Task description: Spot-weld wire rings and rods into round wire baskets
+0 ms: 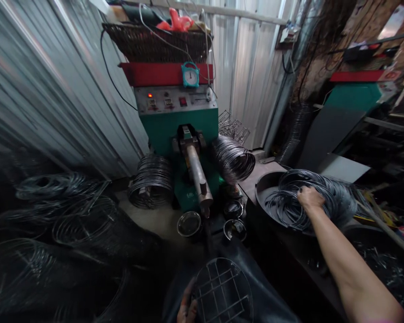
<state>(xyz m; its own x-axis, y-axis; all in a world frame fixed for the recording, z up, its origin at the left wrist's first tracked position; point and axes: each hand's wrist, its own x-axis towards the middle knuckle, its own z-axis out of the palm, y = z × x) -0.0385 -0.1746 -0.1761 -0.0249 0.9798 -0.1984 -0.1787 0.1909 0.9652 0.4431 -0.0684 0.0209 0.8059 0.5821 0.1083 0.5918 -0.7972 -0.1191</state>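
The right hand (310,197), arm outstretched, has its fingers curled closed on the heap of thin dark wire rings (340,204) in the round black pan (265,185). This is well right of the left hand (187,310), whose fingers clasp the near rim of the round wire grid (222,289).

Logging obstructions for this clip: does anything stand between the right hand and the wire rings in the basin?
Nothing visible does. The right hand lies directly on the wire rings piled in the dark basin. The left hand is apart, low down, holding the edge of a round wire grid.
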